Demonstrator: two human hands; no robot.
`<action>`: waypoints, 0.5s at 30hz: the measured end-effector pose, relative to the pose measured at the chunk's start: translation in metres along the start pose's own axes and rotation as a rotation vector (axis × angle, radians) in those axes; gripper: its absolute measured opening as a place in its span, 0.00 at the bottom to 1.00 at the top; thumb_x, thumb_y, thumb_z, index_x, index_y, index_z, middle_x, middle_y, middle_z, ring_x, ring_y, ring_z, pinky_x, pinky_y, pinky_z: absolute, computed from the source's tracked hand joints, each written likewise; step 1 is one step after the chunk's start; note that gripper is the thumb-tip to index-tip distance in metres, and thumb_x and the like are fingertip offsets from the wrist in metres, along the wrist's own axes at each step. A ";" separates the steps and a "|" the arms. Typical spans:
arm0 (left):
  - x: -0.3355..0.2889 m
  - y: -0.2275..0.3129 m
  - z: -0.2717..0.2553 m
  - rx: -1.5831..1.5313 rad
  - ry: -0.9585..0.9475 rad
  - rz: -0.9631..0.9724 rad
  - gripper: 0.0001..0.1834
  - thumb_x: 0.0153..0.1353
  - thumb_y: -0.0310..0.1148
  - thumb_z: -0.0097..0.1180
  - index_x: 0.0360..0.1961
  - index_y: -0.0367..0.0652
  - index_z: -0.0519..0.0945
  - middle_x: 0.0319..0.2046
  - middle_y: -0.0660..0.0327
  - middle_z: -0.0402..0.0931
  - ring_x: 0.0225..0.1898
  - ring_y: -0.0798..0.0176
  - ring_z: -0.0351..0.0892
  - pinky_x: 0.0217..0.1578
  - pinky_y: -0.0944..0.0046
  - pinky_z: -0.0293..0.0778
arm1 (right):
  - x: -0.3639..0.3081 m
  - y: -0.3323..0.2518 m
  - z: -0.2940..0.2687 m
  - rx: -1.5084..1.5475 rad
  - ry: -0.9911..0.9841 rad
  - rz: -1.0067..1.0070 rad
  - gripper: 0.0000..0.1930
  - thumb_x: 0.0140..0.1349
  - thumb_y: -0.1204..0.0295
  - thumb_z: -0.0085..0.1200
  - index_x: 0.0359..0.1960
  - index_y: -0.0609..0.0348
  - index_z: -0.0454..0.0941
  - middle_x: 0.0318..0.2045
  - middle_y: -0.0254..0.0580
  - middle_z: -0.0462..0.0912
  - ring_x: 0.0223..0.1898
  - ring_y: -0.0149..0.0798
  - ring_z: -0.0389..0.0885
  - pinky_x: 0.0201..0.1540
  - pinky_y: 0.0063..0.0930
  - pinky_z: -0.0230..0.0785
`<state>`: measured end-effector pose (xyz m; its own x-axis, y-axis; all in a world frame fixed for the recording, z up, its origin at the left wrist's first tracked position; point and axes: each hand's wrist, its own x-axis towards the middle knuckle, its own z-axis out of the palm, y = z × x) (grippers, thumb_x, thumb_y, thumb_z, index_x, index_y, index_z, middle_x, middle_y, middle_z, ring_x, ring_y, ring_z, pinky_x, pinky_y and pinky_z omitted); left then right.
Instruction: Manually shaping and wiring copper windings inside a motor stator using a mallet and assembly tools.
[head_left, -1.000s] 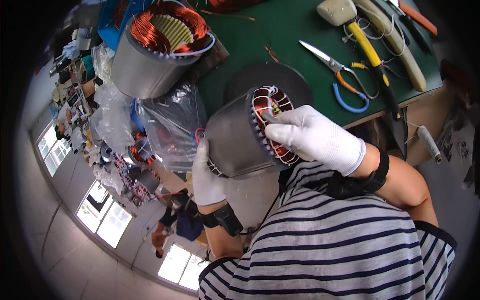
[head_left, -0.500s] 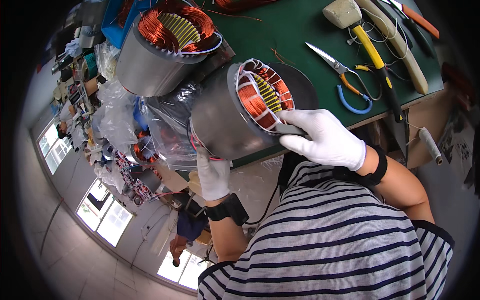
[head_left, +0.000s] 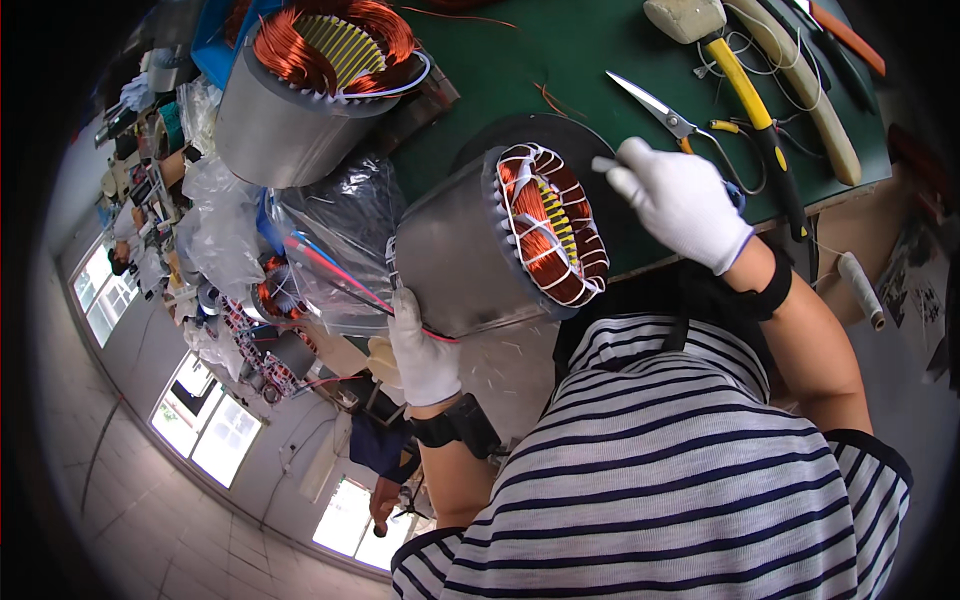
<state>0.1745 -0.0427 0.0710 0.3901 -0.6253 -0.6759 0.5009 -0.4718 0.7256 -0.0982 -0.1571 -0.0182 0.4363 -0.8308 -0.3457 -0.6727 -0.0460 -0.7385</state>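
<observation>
A grey metal motor stator [head_left: 450,255] lies tilted on its side near the table's front edge. Its laced copper winding [head_left: 550,228], with yellow slot strips inside the bore, faces right. Gloved in white, my left hand [head_left: 425,355] grips the stator's lower left end, its fingers partly hidden. Red, blue and black lead wires [head_left: 345,275] run out beside that hand. My right hand [head_left: 680,200], also gloved, is raised apart from the winding on the right. Its fingers are closed on a flat grey tool [head_left: 602,164], of which only a pale tip shows.
A second stator [head_left: 300,120] with loose copper coils stands upright at the far left. Scissors [head_left: 655,108], a mallet [head_left: 745,90] and a wooden stick [head_left: 815,120] lie on the green table [head_left: 560,50]. Plastic bags [head_left: 225,215] are at left; another person [head_left: 380,470] is in the background.
My right hand has lifted off the winding, up and to the right, with the grey tool. The stator has turned so its winding faces more rightward, and the lead wires now stretch out leftward.
</observation>
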 end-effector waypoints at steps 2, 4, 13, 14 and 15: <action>0.000 -0.004 -0.011 0.003 -0.027 0.014 0.24 0.71 0.42 0.44 0.59 0.35 0.67 0.57 0.55 0.70 0.58 0.62 0.70 0.58 0.59 0.69 | 0.000 -0.011 0.006 -0.063 -0.099 -0.093 0.12 0.64 0.62 0.50 0.34 0.57 0.77 0.19 0.49 0.79 0.25 0.52 0.81 0.28 0.45 0.72; -0.005 -0.004 0.002 0.016 -0.012 0.024 0.23 0.72 0.42 0.43 0.58 0.35 0.68 0.56 0.56 0.71 0.56 0.62 0.71 0.57 0.61 0.69 | 0.009 -0.019 0.008 -0.137 -0.222 -0.071 0.11 0.62 0.64 0.51 0.33 0.57 0.79 0.20 0.49 0.80 0.25 0.51 0.82 0.29 0.43 0.73; -0.007 -0.013 0.001 0.945 0.075 0.413 0.16 0.72 0.35 0.40 0.53 0.35 0.72 0.47 0.55 0.77 0.48 0.58 0.76 0.49 0.64 0.71 | 0.033 -0.041 -0.005 -0.203 -0.441 0.002 0.09 0.57 0.68 0.54 0.31 0.58 0.84 0.26 0.50 0.83 0.30 0.49 0.84 0.34 0.40 0.77; -0.006 -0.013 -0.002 1.193 0.052 0.527 0.15 0.71 0.31 0.40 0.53 0.35 0.71 0.46 0.53 0.77 0.47 0.57 0.77 0.49 0.63 0.71 | 0.035 -0.041 -0.007 -0.201 -0.442 0.003 0.09 0.57 0.68 0.54 0.31 0.58 0.84 0.26 0.50 0.83 0.30 0.49 0.84 0.34 0.40 0.77; -0.006 -0.010 0.004 1.194 0.054 0.524 0.15 0.71 0.31 0.40 0.53 0.35 0.71 0.46 0.53 0.77 0.47 0.57 0.77 0.49 0.63 0.71 | 0.036 -0.041 -0.007 -0.221 -0.445 -0.020 0.09 0.56 0.69 0.54 0.32 0.58 0.84 0.27 0.50 0.84 0.31 0.49 0.84 0.34 0.40 0.77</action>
<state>0.1640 -0.0373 0.0683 0.3725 -0.8898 -0.2634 -0.6997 -0.4558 0.5501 -0.0588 -0.1890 0.0040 0.6306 -0.5136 -0.5819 -0.7514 -0.2163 -0.6234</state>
